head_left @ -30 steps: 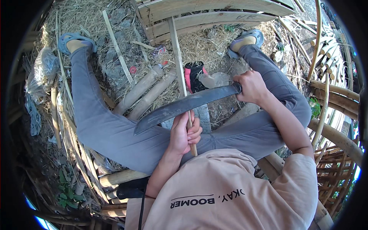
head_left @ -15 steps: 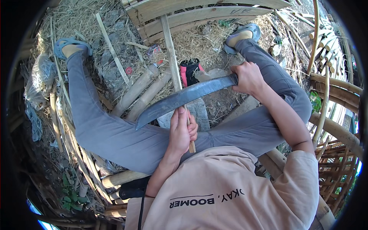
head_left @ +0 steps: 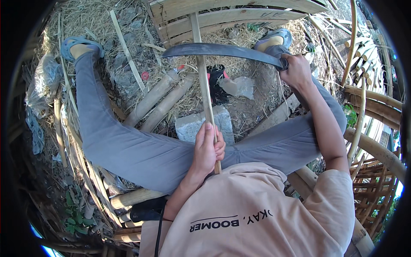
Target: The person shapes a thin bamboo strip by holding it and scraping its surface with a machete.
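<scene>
My left hand point(head_left: 207, 147) is closed round the lower part of a long, narrow bamboo strip point(head_left: 206, 94), thumb laid along it. The strip runs away from me, its far end reaching the slatted wooden crate point(head_left: 231, 19). In my right hand point(head_left: 296, 73) is the handle of a machete point(head_left: 222, 50), mostly covered by the fingers. Its dark, broad, curved blade points left and lies across the far part of the strip. Whether the edge presses into the strip I cannot tell.
Between my legs sits a pale stone block point(head_left: 186, 127). Two bamboo poles point(head_left: 152, 98) lie left of it. Beyond the block are a black and pink cloth item point(head_left: 218, 88) and a clear plastic piece point(head_left: 239, 87). Cut bamboo point(head_left: 367, 55) is stacked at the far right.
The machete has moved away from me along the strip, from just above my left hand to near the crate. My left hand and the strip shifted slightly right.
</scene>
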Demonstrator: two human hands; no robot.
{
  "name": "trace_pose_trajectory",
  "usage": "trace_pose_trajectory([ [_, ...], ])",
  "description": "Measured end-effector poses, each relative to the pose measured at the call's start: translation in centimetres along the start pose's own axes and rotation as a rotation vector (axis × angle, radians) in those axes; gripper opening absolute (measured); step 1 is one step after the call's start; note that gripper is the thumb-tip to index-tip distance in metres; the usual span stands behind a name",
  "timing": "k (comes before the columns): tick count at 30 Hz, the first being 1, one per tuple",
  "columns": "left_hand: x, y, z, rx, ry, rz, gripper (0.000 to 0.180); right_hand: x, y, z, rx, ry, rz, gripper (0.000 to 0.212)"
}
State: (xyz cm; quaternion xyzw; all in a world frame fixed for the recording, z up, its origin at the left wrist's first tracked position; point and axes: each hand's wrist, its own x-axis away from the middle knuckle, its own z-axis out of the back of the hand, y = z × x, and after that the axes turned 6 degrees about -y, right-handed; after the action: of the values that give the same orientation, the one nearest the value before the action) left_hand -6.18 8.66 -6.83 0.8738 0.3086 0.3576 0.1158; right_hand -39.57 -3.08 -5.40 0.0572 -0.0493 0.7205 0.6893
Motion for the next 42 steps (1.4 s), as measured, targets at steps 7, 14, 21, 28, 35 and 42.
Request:
trace_pose_trajectory([
  [7, -1.0, 0.8, 0.1, -0.025, 0.054, -0.056, 0.030, 1.9, -5.4, 0.4, -0.041, -0.157, 0.239, 0.033],
  [14, -0.8, 1.0, 0.5, 0.055, -0.035, -0.032, 0.030, 1.8, -5.3, -0.2, -0.052, -0.278, 0.248, 0.035],
  [21, -0.8, 0.5, 0.1, -0.008, -0.012, -0.021, 0.031, 2.0, -5.7, -0.8, -0.055, -0.317, 0.142, 0.037],
  [28, -0.8, 0.1, 0.0, -0.046, 0.047, -0.046, 0.031, 0.9, -4.8, -0.2, 0.006, -0.246, 0.102, 0.035],
  [35, -0.4, 0.0, -0.4, -0.040, 0.017, 0.013, 0.032, 0.3, -3.0, -0.1, -0.003, -0.121, 0.114, 0.032],
  [42, 0.2, -0.7, 0.2, -0.017, 0.010, 0.004, 0.032, -1.1, -1.1, 0.0, 0.047, -0.048, -0.115, 0.033],
])
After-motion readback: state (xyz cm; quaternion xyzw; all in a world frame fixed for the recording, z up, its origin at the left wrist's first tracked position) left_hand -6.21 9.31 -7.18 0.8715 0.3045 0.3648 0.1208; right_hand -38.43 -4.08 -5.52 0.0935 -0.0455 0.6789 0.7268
